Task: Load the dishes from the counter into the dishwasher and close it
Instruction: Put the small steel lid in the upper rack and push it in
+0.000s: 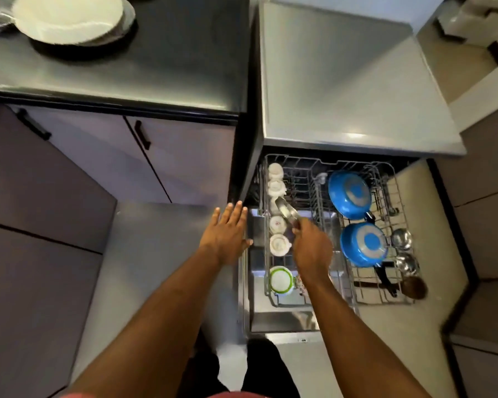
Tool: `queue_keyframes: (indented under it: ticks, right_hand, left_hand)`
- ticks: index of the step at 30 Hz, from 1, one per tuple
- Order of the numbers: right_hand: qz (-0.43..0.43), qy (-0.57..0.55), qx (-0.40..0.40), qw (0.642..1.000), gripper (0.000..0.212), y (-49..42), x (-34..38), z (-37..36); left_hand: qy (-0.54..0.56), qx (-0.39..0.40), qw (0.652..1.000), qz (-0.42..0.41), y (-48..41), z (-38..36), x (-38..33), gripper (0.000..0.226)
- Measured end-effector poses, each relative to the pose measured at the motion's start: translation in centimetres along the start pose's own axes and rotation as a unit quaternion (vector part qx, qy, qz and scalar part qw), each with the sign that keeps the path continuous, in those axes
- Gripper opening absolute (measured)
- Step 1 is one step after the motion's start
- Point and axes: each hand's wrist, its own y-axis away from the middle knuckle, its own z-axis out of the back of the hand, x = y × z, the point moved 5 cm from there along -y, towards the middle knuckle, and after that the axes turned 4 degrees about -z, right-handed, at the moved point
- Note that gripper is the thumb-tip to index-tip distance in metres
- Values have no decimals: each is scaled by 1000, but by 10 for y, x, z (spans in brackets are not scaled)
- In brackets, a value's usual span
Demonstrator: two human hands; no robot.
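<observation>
the steel cup (285, 209) sits tilted in the right hand (312, 248), whose fingers curl round its lower end. it is just above the row of white cups (278, 224) down the left side of the dishwasher rack (354, 163), centre-right of the frame. the left hand (227, 234) hovers flat with fingers spread, holding nothing, beside the rack's left edge. blue pans (350, 195) fill the rack's right side. the gap between the cups looks tight, so the steel could knock one or lodge askew. stacked plates (69, 18) wait on the surface (156, 67), upper left.
</observation>
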Motion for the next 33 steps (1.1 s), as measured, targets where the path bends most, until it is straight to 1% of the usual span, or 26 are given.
queue_keyframes:
  ticks: [3, 5, 7, 11, 14, 16, 19, 24, 26, 30, 33]
  right_hand:
    - [-64, -85, 3, 994, 12, -34, -42, -8]
    - [-101, -143, 16, 984, 14, -54, -59, -15]
    - [-111, -200, 41, 973, 19, -85, -77, -30]
    - [-156, -265, 95, 947, 28, -142, -116, -74]
    - [-185, -296, 137, 927, 22, -170, -132, -113]
    - [-179, -291, 164, 925, 20, -187, -142, -134]
    - [-187, -246, 192, 932, 30, -202, -150, -154]
    - [-216, -187, 172, 943, 33, -207, -155, -167]
    - [-222, -182, 167, 943, 35, -206, -154, -167]
    - [-199, -173, 154, 952, 34, -211, -154, -163]
    - [-225, -168, 144, 949, 37, -210, -159, -153]
  left_hand:
    - [10, 9, 1000, 16, -36, -1, -21, 78]
    - [10, 11, 999, 30, -53, -5, -27, 79]
    - [20, 20, 998, 55, -76, -14, -37, 78]
    - [48, 42, 995, 79, -120, -35, -57, 76]
    - [63, 48, 992, 99, -137, -49, -65, 77]
    - [78, 46, 990, 110, -145, -60, -69, 78]
    - [84, 37, 988, 125, -148, -69, -72, 80]
    - [68, 34, 987, 144, -149, -71, -74, 81]
    - [75, 37, 985, 149, -149, -71, -74, 82]
    - [86, 42, 983, 156, -148, -71, -76, 87]
    - [79, 52, 983, 158, -148, -66, -77, 89]
